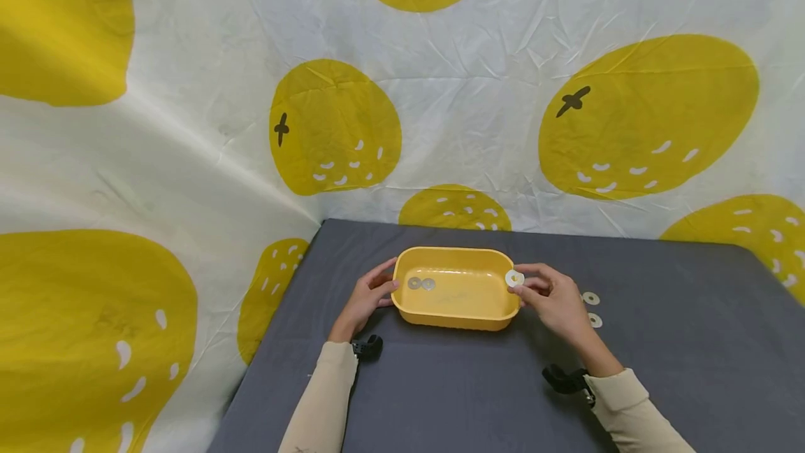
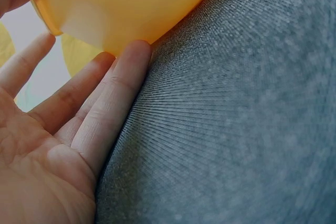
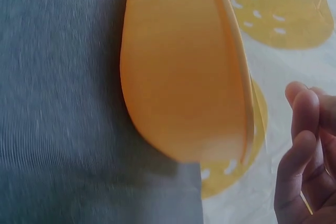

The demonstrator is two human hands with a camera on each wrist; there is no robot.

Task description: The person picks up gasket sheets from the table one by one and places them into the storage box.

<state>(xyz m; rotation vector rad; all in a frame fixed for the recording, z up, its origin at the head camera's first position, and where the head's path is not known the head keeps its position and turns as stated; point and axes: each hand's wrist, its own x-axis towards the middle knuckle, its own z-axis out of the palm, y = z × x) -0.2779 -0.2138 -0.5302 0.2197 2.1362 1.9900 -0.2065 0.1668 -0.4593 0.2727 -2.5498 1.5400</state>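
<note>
A yellow plastic tray (image 1: 453, 320) with rounded corners stands on the grey cloth. My left hand (image 1: 365, 299) holds its left end, thumb at the rim and fingertips against the outer wall (image 2: 131, 19). Two flat grey washers (image 1: 430, 279) lie side by side inside, toward the left. Over the right end of the rim, my right hand (image 1: 562, 305) pinches a pale flat washer (image 1: 508, 275) between thumb and fingers. That washer is out of sight in the right wrist view, where the curled fingers (image 3: 303, 114) show apart from the tray.
Two more washers (image 1: 596, 298) lie on the cloth-covered table (image 1: 440, 383) just right of my right hand, partly behind it. A white curtain (image 1: 465, 117) with yellow fruit prints hangs behind the table and along its left side.
</note>
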